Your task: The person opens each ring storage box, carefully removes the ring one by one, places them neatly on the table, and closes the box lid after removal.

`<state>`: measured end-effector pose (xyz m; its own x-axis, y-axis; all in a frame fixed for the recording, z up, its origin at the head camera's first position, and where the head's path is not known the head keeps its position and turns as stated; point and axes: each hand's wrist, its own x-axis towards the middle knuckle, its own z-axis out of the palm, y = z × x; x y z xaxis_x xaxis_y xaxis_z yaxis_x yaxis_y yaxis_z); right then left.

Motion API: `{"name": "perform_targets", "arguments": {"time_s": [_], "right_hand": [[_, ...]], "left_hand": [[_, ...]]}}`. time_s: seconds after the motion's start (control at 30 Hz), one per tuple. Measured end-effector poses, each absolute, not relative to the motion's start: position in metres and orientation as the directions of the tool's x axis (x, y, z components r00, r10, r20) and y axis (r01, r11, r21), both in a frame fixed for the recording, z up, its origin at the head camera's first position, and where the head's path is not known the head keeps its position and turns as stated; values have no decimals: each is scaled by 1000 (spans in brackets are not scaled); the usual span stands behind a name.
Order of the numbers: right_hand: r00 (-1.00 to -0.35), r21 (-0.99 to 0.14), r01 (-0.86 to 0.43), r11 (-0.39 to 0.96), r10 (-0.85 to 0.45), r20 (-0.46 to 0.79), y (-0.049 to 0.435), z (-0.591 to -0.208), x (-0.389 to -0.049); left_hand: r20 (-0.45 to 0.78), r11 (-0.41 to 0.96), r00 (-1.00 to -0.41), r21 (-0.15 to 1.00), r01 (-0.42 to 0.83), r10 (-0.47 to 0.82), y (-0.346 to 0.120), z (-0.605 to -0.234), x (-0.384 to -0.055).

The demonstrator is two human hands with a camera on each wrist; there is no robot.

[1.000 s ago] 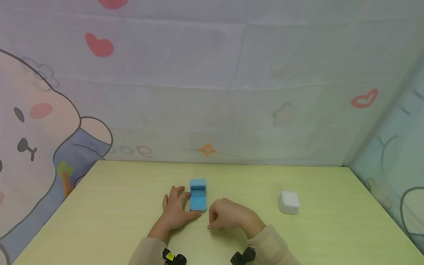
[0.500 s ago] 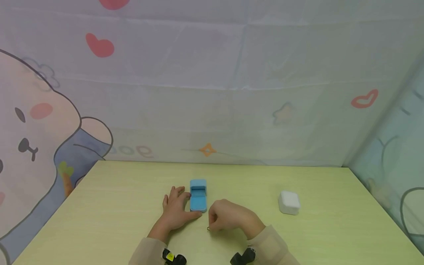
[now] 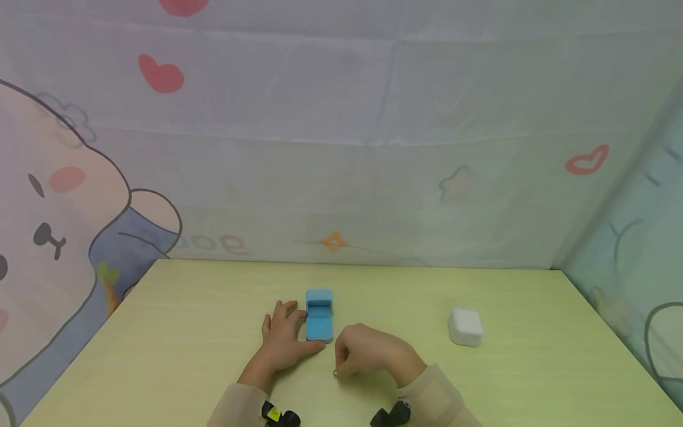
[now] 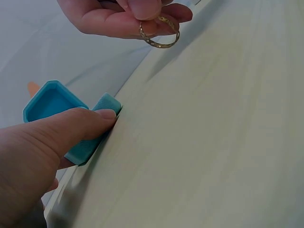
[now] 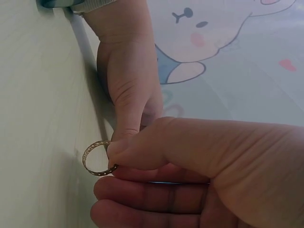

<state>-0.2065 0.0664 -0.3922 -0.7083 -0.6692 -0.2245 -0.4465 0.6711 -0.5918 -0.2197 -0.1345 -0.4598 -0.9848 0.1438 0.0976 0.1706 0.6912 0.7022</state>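
Note:
An open light-blue ring box (image 3: 319, 327) stands on the table with its lid raised at the back. My left hand (image 3: 284, 343) holds it from the left, thumb along the front edge and a finger at its side. In the left wrist view the thumb lies across the front of the box (image 4: 88, 149). Just right of the box, my right hand (image 3: 368, 351) pinches a thin gold ring (image 3: 335, 373) between thumb and index finger. The ring (image 5: 85, 159) has an openwork band and hangs clear of the fingertips in the right wrist view. No ring shows inside the box.
A white rounded cube (image 3: 466, 327) sits on the pale yellow table (image 3: 213, 308), to the right of both hands. Behind the table hangs a printed cloth (image 3: 341, 118) with a cartoon bear and hearts. Dark wrist cameras (image 3: 392, 413) sit near the sleeves.
My right hand has drifted slightly toward me with the ring in its pinch. The left hand and the ring box have stayed in place.

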Motion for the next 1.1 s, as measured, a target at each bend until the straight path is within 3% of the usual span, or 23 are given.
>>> {"name": "perform_targets", "arguments": {"time_s": [1.1], "right_hand": [[-692,-563,-446,696,-667,-276,63,-396,-205]], "left_hand": [[96,710,-986,684,166,137,-135,-463,-223]]}}
